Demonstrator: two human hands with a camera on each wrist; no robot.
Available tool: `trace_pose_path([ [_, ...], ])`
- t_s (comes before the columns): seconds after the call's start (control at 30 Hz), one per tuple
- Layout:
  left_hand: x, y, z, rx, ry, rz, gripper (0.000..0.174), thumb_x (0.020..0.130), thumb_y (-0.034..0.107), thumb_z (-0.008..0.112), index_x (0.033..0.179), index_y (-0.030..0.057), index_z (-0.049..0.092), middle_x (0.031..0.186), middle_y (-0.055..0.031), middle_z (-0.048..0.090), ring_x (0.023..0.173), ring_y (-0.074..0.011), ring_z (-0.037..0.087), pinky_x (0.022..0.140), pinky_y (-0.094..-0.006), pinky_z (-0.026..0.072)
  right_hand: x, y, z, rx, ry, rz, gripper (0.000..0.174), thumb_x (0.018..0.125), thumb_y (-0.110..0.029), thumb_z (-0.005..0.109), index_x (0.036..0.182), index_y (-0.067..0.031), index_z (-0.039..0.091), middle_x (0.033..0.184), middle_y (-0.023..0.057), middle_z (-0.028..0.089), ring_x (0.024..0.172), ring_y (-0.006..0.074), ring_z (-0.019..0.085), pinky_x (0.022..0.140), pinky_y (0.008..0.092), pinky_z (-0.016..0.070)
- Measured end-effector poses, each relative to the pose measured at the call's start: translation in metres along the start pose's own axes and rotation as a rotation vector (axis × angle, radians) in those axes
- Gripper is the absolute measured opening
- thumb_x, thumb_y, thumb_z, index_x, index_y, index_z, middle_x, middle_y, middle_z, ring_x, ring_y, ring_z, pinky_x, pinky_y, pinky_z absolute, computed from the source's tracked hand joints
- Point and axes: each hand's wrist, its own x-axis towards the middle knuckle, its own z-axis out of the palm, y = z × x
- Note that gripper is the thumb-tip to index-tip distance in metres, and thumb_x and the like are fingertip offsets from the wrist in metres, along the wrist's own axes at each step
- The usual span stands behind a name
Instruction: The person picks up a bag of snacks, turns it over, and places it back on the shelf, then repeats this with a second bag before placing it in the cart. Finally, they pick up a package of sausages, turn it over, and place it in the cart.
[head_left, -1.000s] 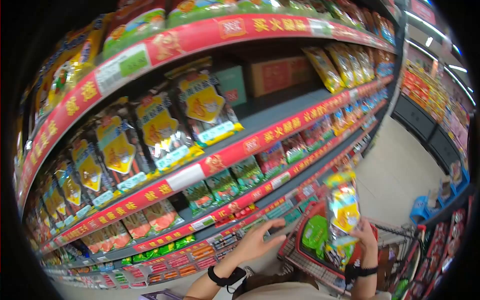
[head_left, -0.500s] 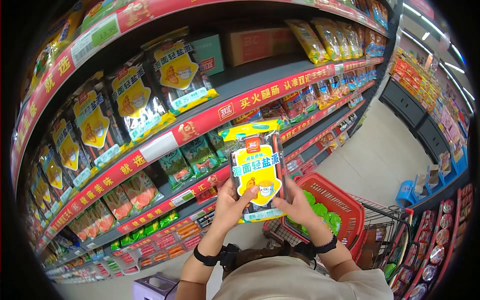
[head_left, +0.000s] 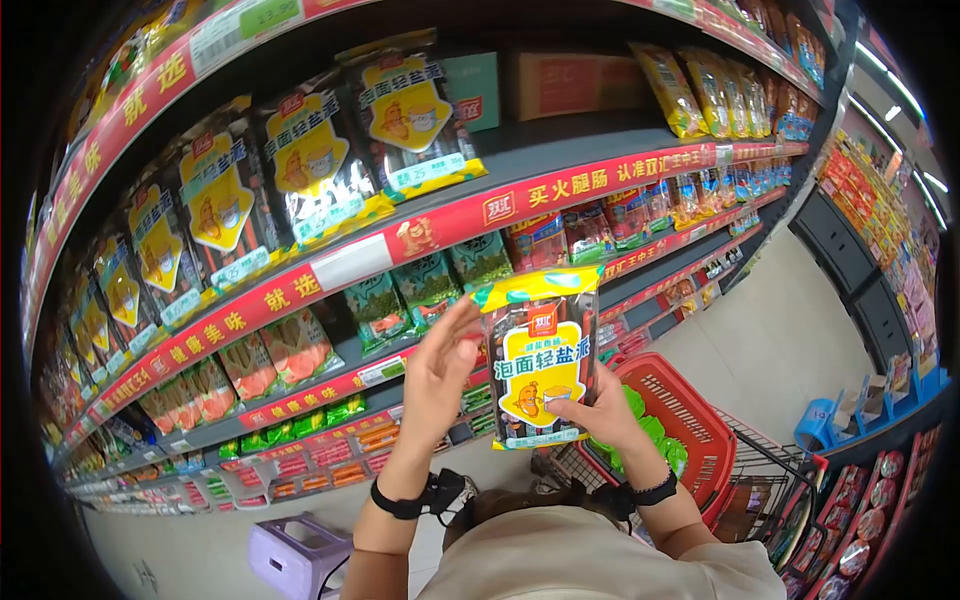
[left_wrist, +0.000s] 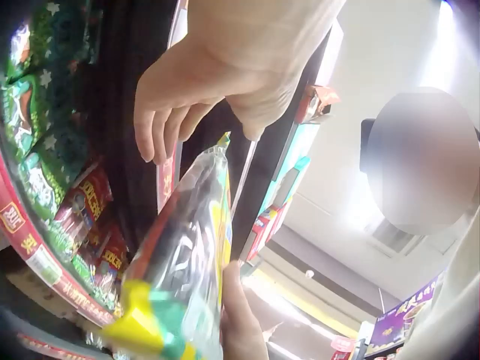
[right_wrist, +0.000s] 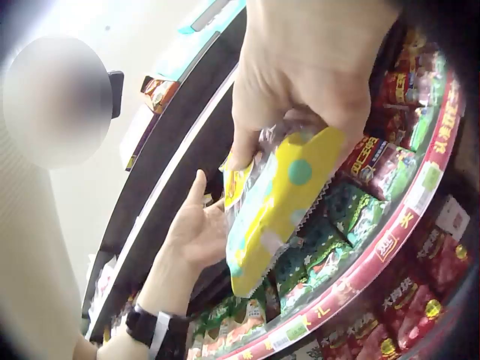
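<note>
Right hand grips the pack low on its side, thumb laid across the front and the other fingers behind. Left hand is loosely open beside the pack's other edge, fingers relaxed and closed on nothing; the left wrist view suggests a small gap between its fingertips and the pack. The pack is upright in front of the chest, its printed face towards the head camera.

Beyond it, similar packs line the shelf, with a carton further along. The red basket sits by the trolley, holding green packs, and a purple stool is on the floor.

As for progress, I judge this a midway point: the pack is off the shelf and in hand, but has not been set down, either in the basket or on the shelf.

Only the head view shows the basket and stool. The left wrist view adds the pack's side and the ceiling; the right wrist view shows the yellow, dotted end close up and the left palm, but neither shows the printed front squarely
</note>
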Motion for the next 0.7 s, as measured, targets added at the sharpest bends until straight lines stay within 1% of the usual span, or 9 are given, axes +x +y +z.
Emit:
trace_pose_path([
  [0.17, 0.015, 0.018, -0.023, 0.173, 0.008, -0.169, 0.036, 0.095, 0.028, 0.051, 0.108, -0.0049, 0.061, 0.096, -0.009, 0.065, 0.082, -0.0109, 0.061, 0.078, -0.0227, 0.0475, -0.005, 0.0, 0.006, -0.166, -0.073, 0.051, 0.043, 0.077, -0.004, 0.073, 0.114, 0.0009, 0.052, 0.105, 0.0048, 0.063, 0.094, 0.0085, 0.057, 0.082, 0.0257, 0.047],
  [0.23, 0.015, 0.013, -0.016, 0.092, 0.102, -0.048, 0.035, 0.096, 0.028, 0.05, 0.094, -0.0039, 0.065, 0.087, -0.0061, 0.065, 0.074, -0.0073, 0.06, 0.067, -0.0212, 0.0479, -0.005, 0.002, 0.006, -0.201, -0.087, 0.045, 0.044, 0.076, -0.004, 0.073, 0.114, 0.0008, 0.052, 0.105, 0.0048, 0.063, 0.094, 0.0086, 0.058, 0.081, 0.0259, 0.0473],
  [0.3, 0.015, 0.015, -0.018, -0.13, 0.114, -0.078, 0.034, 0.096, 0.028, 0.051, 0.095, -0.0034, 0.064, 0.084, -0.0044, 0.065, 0.072, -0.007, 0.06, 0.066, -0.0223, 0.0489, -0.002, -0.002, 0.007, -0.163, -0.089, 0.042, 0.044, 0.076, -0.004, 0.073, 0.114, 0.0006, 0.052, 0.104, 0.0046, 0.063, 0.092, 0.0087, 0.058, 0.081, 0.026, 0.0478],
  [0.33, 0.016, 0.009, -0.024, -0.132, 0.064, -0.188, 0.039, 0.098, 0.032, 0.045, 0.115, -0.0009, 0.056, 0.097, -0.0106, 0.063, 0.081, -0.0113, 0.059, 0.079, -0.0263, 0.047, 0.0, -0.003, 0.009, -0.126, -0.091, 0.031, 0.044, 0.076, -0.003, 0.073, 0.114, 0.0004, 0.052, 0.103, 0.0045, 0.063, 0.091, 0.0088, 0.059, 0.08, 0.0262, 0.0482],
  [0.37, 0.014, 0.012, -0.025, -0.131, 0.066, -0.187, 0.039, 0.098, 0.032, 0.045, 0.115, -0.0009, 0.056, 0.097, -0.0106, 0.063, 0.081, -0.0113, 0.059, 0.079, -0.0263, 0.047, 0.0, -0.004, 0.01, -0.126, -0.093, 0.031, 0.044, 0.076, -0.003, 0.073, 0.114, 0.0004, 0.052, 0.103, 0.0045, 0.063, 0.091, 0.0088, 0.059, 0.08, 0.0262, 0.0482],
  [0.47, 0.001, 0.005, -0.032, -0.178, 0.014, -0.286, 0.068, 0.095, 0.056, 0.029, 0.143, 0.0093, 0.021, 0.138, -0.0195, 0.033, 0.12, -0.0269, 0.043, 0.097, -0.0432, 0.0401, 0.005, 0.0, 0.015, -0.151, 0.049, -0.006, 0.041, 0.075, -0.006, 0.074, 0.11, -0.0003, 0.055, 0.099, 0.0048, 0.065, 0.086, 0.0089, 0.06, 0.075, 0.0254, 0.0501],
  [0.57, -0.023, -0.043, -0.017, -0.164, 0.029, -0.372, 0.072, 0.093, 0.061, 0.026, 0.143, 0.0084, 0.022, 0.135, -0.0159, 0.038, 0.118, -0.0271, 0.045, 0.097, -0.0422, 0.0401, 0.009, 0.002, 0.023, -0.499, 0.1, -0.052, 0.048, 0.073, -0.012, 0.076, 0.115, -0.0017, 0.055, 0.098, 0.0062, 0.066, 0.084, 0.0103, 0.061, 0.07, 0.0255, 0.0516],
  [0.63, -0.026, -0.037, 0.001, -0.365, 0.062, -0.326, 0.076, 0.091, 0.064, 0.02, 0.141, 0.0075, 0.026, 0.129, -0.0146, 0.044, 0.111, -0.0278, 0.05, 0.091, -0.042, 0.0448, 0.009, -0.02, 0.042, -0.456, -0.145, -0.167, 0.064, 0.073, -0.02, 0.076, 0.128, -0.0043, 0.049, 0.105, 0.01, 0.065, 0.082, 0.016, 0.065, 0.065, 0.0255, 0.0517],
  [0.7, -0.033, -0.056, -0.017, -0.52, 0.03, -0.413, 0.076, 0.089, 0.065, 0.031, 0.139, 0.0084, 0.028, 0.121, -0.0134, 0.05, 0.111, -0.0282, 0.051, 0.091, -0.0457, 0.0445, 0.009, -0.034, 0.051, -0.431, -0.415, -0.222, 0.055, 0.076, -0.021, 0.073, 0.125, -0.0038, 0.052, 0.114, 0.0121, 0.062, 0.09, 0.0169, 0.064, 0.068, 0.0271, 0.0518],
])
